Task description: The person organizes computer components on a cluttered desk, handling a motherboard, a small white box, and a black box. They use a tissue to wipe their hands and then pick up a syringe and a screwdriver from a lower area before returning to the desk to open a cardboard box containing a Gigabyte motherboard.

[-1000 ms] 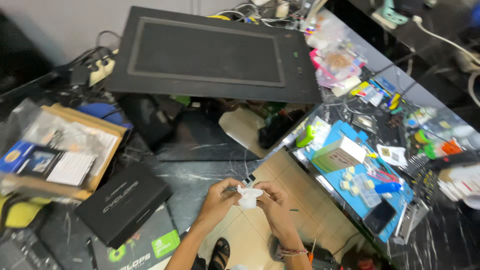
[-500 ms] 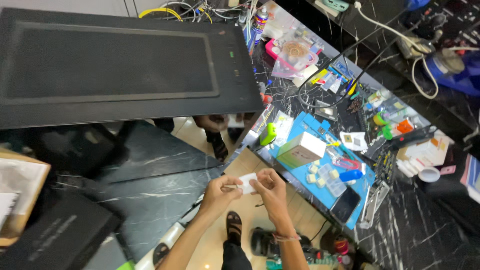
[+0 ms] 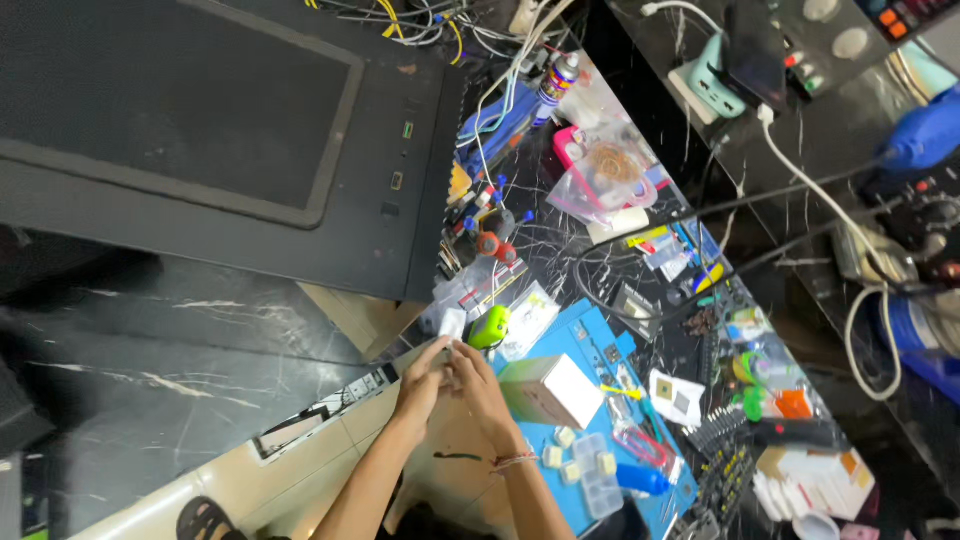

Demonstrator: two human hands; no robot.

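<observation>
mat (image 3: 590, 345) – blue | worktop (image 3: 150, 340) – black, white-veined | box (image 3: 550, 390) – white | round gadget (image 3: 488, 326) – lime green

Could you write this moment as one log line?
left hand and right hand: together, what they hold unclear | nearest: white box on blue mat

One head-worn camera looks steeply down from well above the cluttered black marble workbench (image 3: 200, 330) (no second view), hands low in frame.
</observation>
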